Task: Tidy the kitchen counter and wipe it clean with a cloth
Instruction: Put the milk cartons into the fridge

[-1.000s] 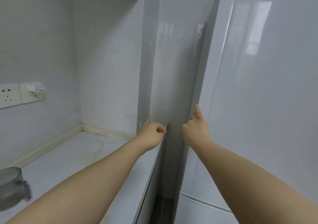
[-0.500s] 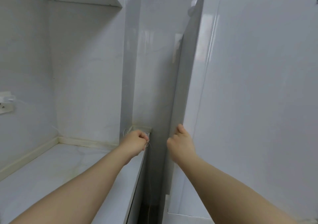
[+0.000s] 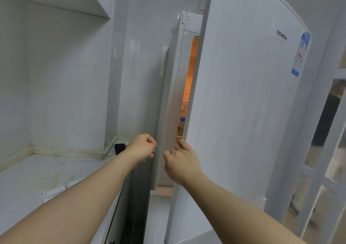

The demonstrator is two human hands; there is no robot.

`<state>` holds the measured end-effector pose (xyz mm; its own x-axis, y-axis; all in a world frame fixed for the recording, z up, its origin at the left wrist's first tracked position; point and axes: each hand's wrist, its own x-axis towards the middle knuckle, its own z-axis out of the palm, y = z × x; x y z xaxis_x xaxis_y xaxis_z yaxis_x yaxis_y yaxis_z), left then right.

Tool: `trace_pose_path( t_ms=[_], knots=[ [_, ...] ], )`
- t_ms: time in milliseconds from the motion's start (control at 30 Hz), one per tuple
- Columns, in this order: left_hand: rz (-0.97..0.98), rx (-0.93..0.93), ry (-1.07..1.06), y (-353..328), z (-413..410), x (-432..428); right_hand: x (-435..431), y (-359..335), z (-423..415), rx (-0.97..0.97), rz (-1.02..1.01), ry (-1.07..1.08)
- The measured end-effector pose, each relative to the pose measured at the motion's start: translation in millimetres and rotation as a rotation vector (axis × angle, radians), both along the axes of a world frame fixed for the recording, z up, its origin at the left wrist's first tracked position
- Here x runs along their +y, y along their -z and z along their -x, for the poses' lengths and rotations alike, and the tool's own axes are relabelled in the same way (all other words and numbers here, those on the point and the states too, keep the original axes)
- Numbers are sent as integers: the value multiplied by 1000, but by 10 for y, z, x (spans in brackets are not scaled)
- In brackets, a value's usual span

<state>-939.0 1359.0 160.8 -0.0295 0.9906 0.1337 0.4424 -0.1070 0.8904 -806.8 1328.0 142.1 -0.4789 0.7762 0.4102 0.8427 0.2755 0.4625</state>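
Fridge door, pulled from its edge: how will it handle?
The door is tall and rigid, so it likely swings as one stiff slab, probably heavyish. Its glossy face looks slippery; the right hand curled round its edge seems surer. It is already ajar, so probably little initial resistance.

We see a white fridge door (image 3: 243,103) with dark grey lettering and a blue, white and red label (image 3: 300,54). The fridge interior (image 3: 191,75) glows orange around a blue cap (image 3: 182,119). The counter (image 3: 46,170) is white with yellowish stains, the small object (image 3: 119,148) on it black
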Motion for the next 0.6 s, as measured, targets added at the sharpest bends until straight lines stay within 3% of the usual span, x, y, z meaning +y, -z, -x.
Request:
trace_pose_path(
  t_ms=[67, 200, 333, 600],
  knots=[
    [-10, 12, -12, 5, -63, -222, -252, -49, -77, 24, -56, 24],
    [-27, 35, -23, 45, -187, -742, -723, -55, -211, 29, 17, 59],
    [0, 107, -14, 130, -232, -1203, -1135, -22, -201, 156, 70, 107],
    [-40, 346, -92, 124, 83, -1598, -1373, 39, 51, 301, 232, 64]
  ],
)
